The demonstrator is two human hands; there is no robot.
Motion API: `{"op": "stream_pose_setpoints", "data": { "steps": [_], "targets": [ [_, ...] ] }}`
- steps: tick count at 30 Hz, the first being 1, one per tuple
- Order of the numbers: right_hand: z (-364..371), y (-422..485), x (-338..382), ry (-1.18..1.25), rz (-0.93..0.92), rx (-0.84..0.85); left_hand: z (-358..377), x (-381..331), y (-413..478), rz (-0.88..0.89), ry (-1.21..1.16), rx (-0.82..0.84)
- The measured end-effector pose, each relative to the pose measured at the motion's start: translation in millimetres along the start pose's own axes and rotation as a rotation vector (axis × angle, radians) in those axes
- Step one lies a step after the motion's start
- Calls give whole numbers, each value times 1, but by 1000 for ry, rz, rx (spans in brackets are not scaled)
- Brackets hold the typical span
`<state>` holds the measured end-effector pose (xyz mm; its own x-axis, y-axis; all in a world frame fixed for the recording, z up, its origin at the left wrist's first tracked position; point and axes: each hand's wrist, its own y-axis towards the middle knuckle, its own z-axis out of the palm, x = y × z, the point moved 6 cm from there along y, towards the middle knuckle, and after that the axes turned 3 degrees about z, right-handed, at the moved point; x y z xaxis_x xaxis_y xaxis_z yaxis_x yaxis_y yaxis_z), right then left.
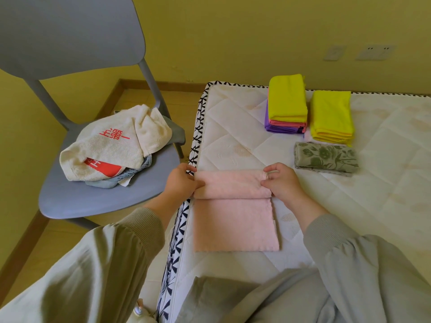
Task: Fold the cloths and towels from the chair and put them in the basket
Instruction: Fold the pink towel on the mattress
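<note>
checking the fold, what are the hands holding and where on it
Both hands grip the pink towel: left hand and right hand pinch opposite ends of its folded far edge.

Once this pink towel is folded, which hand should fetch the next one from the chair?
Left hand: the chair and its white towel sit on that side; the right hand would cross over.

Pink towel (235, 223) part-rolled on mattress; more cloths on chair and folded
Far end rolled, near half flat. Cream towel with red print (109, 148) crumpled over grey cloths on grey chair (93, 197). Folded yellow stacks (288, 101) (332, 116), rolled floral cloth (326, 158) on mattress
</note>
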<state>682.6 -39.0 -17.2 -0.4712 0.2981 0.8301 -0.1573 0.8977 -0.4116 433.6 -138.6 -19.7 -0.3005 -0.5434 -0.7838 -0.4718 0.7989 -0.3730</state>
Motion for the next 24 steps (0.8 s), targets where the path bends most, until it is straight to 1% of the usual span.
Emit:
{"op": "stream_pose_setpoints", "data": {
  "steps": [2,5,10,13,15,18,21,23,24],
  "targets": [
    [1,0,-1,-79,-31,-21,2,-1,-3,51,63,3],
    [0,-1,1,-122,-57,-32,4,-2,-6,109,90,4],
    [7,-6,-7,-245,-67,11,9,2,-8,114,139,20],
    [4,-5,-8,-254,-69,-15,8,0,-8,142,100,2],
    [3,-4,-8,-267,-64,-6,7,-1,-8,147,108,24],
    [7,-4,-13,-305,-36,21,11,3,-13,130,258,64],
    [7,-6,-12,-385,19,3,13,1,-14,119,422,29],
    [2,-6,-9,-455,74,36,13,-3,-13,85,490,15],
    [-1,-5,-8,-450,113,63,13,-3,-12,58,514,20]
  ]
}}
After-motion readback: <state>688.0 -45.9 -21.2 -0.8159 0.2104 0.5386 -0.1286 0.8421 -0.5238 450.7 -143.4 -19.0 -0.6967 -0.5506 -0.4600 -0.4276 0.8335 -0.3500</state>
